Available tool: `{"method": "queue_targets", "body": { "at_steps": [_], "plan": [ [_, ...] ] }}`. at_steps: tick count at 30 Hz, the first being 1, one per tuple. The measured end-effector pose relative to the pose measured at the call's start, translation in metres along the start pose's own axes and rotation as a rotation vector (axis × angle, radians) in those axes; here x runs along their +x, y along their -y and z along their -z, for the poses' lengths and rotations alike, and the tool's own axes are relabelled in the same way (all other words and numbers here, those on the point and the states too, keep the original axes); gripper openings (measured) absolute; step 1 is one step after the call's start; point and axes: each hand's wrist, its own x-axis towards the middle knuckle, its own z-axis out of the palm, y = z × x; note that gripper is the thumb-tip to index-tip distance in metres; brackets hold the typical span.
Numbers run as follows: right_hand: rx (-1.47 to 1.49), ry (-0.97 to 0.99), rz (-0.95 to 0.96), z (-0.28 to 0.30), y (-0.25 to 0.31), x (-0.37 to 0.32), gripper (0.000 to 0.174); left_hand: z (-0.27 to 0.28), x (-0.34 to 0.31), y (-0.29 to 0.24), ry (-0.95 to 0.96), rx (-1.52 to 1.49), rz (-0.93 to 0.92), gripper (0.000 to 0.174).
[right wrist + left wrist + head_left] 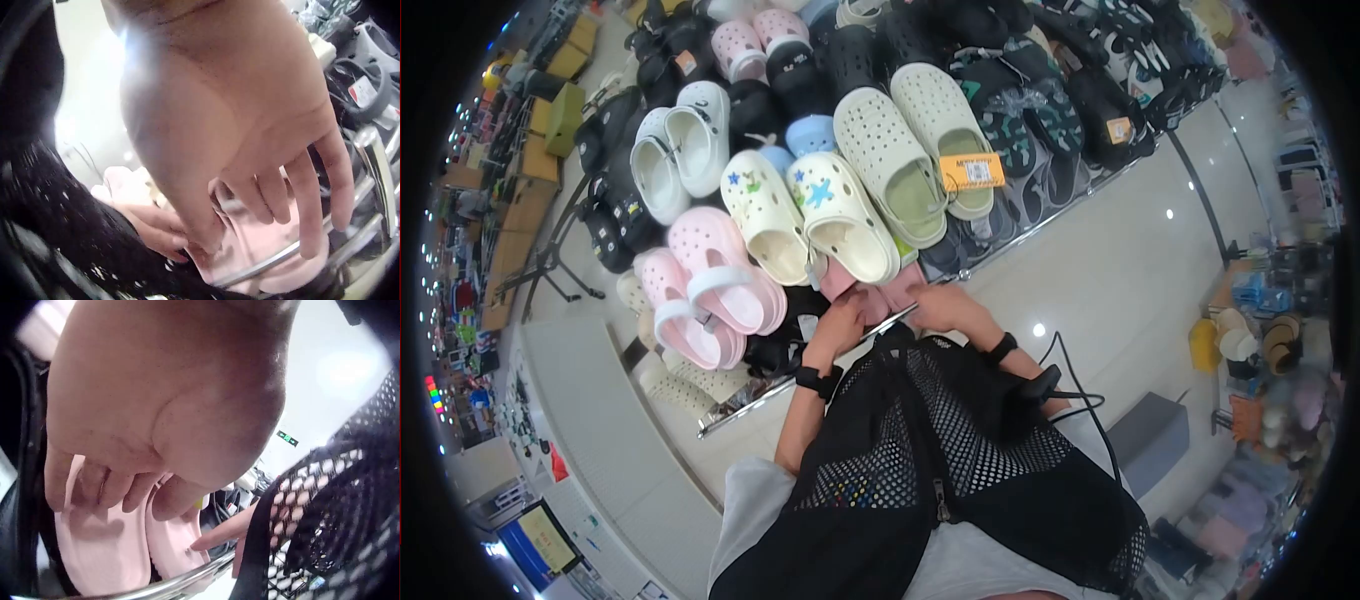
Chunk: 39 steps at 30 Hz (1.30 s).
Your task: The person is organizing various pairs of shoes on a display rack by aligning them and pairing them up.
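Note:
A pair of pale pink clogs [870, 290] lies at the front edge of a shoe rack, just behind its chrome rail [745, 408]. My left hand [837, 322] curls its fingers [94, 487] over the rim of the left pink clog [106, 550]. My right hand [940, 303] holds the other pink clog [262, 250] between thumb and fingers [312, 206]. The two hands almost touch over the pair. A black mesh bag [940, 440] hangs open on my chest right under them.
The sloping rack carries several clogs: cream ones with star charms [810, 215], a pink pair [705, 285], white ones [680, 150], a beige pair with an orange tag [972, 170] and black ones behind. Glossy white floor [1120, 270] lies to the right.

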Motion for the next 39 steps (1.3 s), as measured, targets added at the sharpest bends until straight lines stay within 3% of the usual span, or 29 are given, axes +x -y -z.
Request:
{"method": "queue_targets", "body": {
  "at_steps": [1, 2, 3, 4, 6, 9, 11, 12, 14, 17, 19, 21, 23, 25, 26, 28, 29, 31, 32, 34, 36, 39],
  "plan": [
    [-0.012, -0.004, -0.008, -0.009, -0.009, 0.010, 0.066, -0.001, 0.003, 0.000, 0.044, -0.055, 0.054, 0.049],
    [-0.017, 0.030, 0.077, -0.016, -0.019, 0.016, 0.066, -0.023, 0.012, 0.028, 0.220, 0.109, 0.003, 0.057],
    [-0.026, 0.065, 0.164, -0.016, -0.025, 0.021, 0.066, -0.029, 0.002, 0.024, 0.199, 0.220, -0.056, 0.062],
    [-0.031, 0.145, 0.009, 0.014, 0.000, 0.012, 0.065, -0.031, -0.002, 0.021, 0.192, 0.218, -0.046, 0.061],
    [-0.054, 0.189, 0.027, 0.011, -0.007, 0.024, 0.062, -0.032, -0.014, 0.012, 0.187, 0.196, -0.041, 0.061],
    [-0.052, 0.275, -0.007, 0.030, -0.006, 0.028, 0.057, -0.020, -0.011, 0.017, 0.325, 0.171, 0.018, 0.062],
    [0.151, 0.283, 0.139, 0.031, -0.021, 0.031, 0.057, -0.019, -0.011, 0.031, 0.322, -0.031, -0.052, 0.063],
    [0.238, 0.308, 0.154, 0.041, -0.023, 0.026, 0.059, -0.007, -0.007, 0.024, 0.399, -0.049, 0.004, 0.066],
    [0.239, 0.323, 0.130, 0.058, -0.027, 0.013, 0.061, -0.005, -0.006, 0.028, 0.346, -0.088, 0.015, 0.061],
    [0.306, 0.378, 0.201, 0.069, -0.049, 0.006, 0.058, 0.034, -0.009, 0.008, 0.293, -0.147, 0.029, 0.056],
    [0.774, 0.386, 0.198, 0.110, -0.035, -0.019, 0.053, 0.070, -0.012, -0.011, 0.292, -0.184, 0.041, 0.052],
    [0.805, 0.287, 0.241, 0.167, -0.017, -0.041, 0.053, 0.119, -0.014, -0.048, 0.428, -0.396, 0.043, 0.046],
    [0.729, 0.125, 0.288, 0.214, -0.020, -0.052, 0.053, 0.158, -0.017, -0.083, 0.350, -0.498, 0.077, 0.043],
    [0.867, -0.151, 0.253, 0.255, -0.027, -0.052, 0.051, 0.172, -0.012, -0.094, -0.048, -0.100, -0.070, 0.048],
    [0.843, -0.295, 0.238, 0.270, -0.036, -0.040, 0.050, 0.185, -0.006, -0.109, -0.056, -0.099, -0.060, 0.048],
    [0.693, -0.543, 0.243, 0.298, -0.063, -0.010, 0.055, 0.217, 0.018, -0.142, -0.243, 0.009, 0.012, 0.064],
    [0.694, -0.536, 0.258, 0.304, -0.077, 0.003, 0.055, 0.221, 0.039, -0.145, -0.254, 0.014, 0.023, 0.064],
    [0.396, -0.676, 0.193, 0.313, -0.089, 0.031, 0.064, 0.229, 0.090, -0.139, -0.429, -0.007, -0.119, 0.073],
    [0.433, -0.689, 0.226, 0.311, -0.098, 0.047, 0.070, 0.226, 0.122, -0.127, -0.433, 0.008, -0.105, 0.073],
    [0.393, -0.663, 0.242, 0.308, -0.116, 0.078, 0.071, 0.212, 0.174, -0.103, -0.675, 0.142, -0.108, 0.072],
    [0.337, -0.551, 0.244, 0.309, -0.131, 0.103, 0.075, 0.219, 0.197, -0.122, -0.648, 0.092, -0.078, 0.073],
    [0.173, -0.562, 0.152, 0.320, -0.114, 0.104, 0.074, 0.226, 0.232, -0.150, -0.572, 0.011, -0.100, 0.071]
  ]
}}
